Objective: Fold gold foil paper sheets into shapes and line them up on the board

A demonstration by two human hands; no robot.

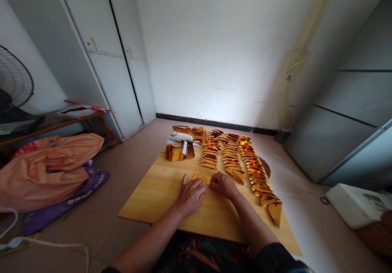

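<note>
On the wooden board in front of me lies a small sheet of gold foil paper [199,176], partly covered by my hands. My left hand [191,193] rests on its near left part, fingers stretched out and the thumb apart. At the sheet's right edge my right hand [224,184] has its fingers pinched together on the foil paper. Beyond them, folded gold foil pieces [209,158] stand in several long rows. A curled stack of gold foil sheets [174,152] sits at the far left, with white paper [180,136] behind it.
The wooden board [147,199] carries all of this. Orange and purple sacks [61,175] lie on the floor at left, near a wooden bench [104,128] and a fan [15,77]. A white box [355,203] stands at right. Cabinets [101,61] and a wall close off the back.
</note>
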